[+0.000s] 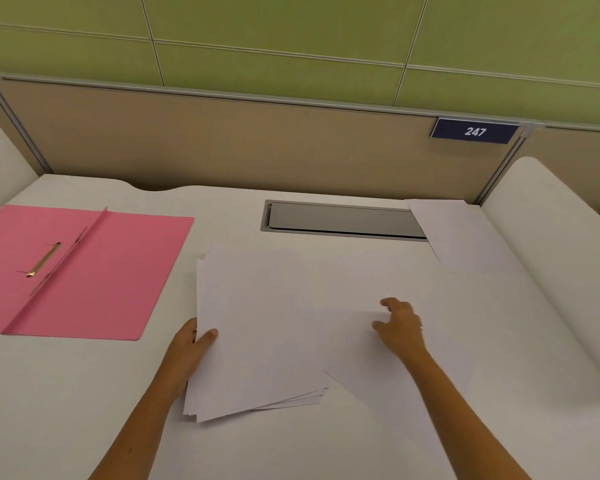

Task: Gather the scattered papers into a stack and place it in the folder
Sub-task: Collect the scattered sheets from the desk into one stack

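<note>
White papers (260,327) form an uneven stack, corners fanned out.

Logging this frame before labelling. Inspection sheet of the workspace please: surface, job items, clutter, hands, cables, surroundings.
Surface: white desk with a closed grey cable hatch set into it at the back.
Job's things: pink folder open flat at left, gold fastener showing; paper stack at centre, edges uneven; loose sheet beside it; another single sheet at back right, overlapping the hatch.
Clutter: nothing seen.
Hands: left hand grips the stack's left edge; right hand rests on the loose sheet, fingers curled.
Cables: nothing seen.
Surroundings: tan divider, number plate reading 247, green wall.
</note>
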A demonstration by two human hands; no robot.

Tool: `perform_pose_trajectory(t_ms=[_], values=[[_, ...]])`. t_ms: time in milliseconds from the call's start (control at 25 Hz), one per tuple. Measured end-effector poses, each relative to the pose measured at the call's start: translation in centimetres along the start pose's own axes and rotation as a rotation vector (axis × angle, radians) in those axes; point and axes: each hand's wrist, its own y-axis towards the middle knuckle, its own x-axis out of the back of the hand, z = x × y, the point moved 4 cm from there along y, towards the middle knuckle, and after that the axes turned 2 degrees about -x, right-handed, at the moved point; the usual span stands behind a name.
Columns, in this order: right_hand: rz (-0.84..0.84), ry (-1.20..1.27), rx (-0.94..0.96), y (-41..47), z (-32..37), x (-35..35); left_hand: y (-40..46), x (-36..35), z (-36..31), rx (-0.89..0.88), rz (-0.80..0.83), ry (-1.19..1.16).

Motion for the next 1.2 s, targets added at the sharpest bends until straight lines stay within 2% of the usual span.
perform_pose_trajectory(t_ms=[120, 280, 640, 760, 880, 1080, 1200], values=[[0.047, -0.213, -0.18, 0.5, -4.6, 2.9, 0.2, 0.0, 0.0, 0.004, 0.009, -0.016], [0.134, -0.403, -0.18, 0.8, -6.6, 4.3, 0.0, -0.1, -0.2, 0.02, 0.008, -0.028], [0.184, -0.381, -0.153, 1.5, -7.1, 4.9, -0.2, -0.3, -0.4, 0.031, 0.004, -0.052], [0.16, -0.286, -0.023, 1.5, -6.1, 5.5, -0.3, -0.4, -0.5, 0.03, 0.011, -0.059], [0.022, -0.224, 0.119, 1.3, -3.3, 8.6, -0.5, -0.2, -0.7, 0.032, 0.016, -0.06], [-0.39, -0.07, 0.268, -0.9, 4.2, 15.5, -0.8, -0.5, -1.0, 0.02, 0.016, -0.065], [-0.505, 0.108, 0.295, -2.1, 7.6, 15.9, -0.9, -0.5, -1.3, 0.018, 0.008, -0.063]])
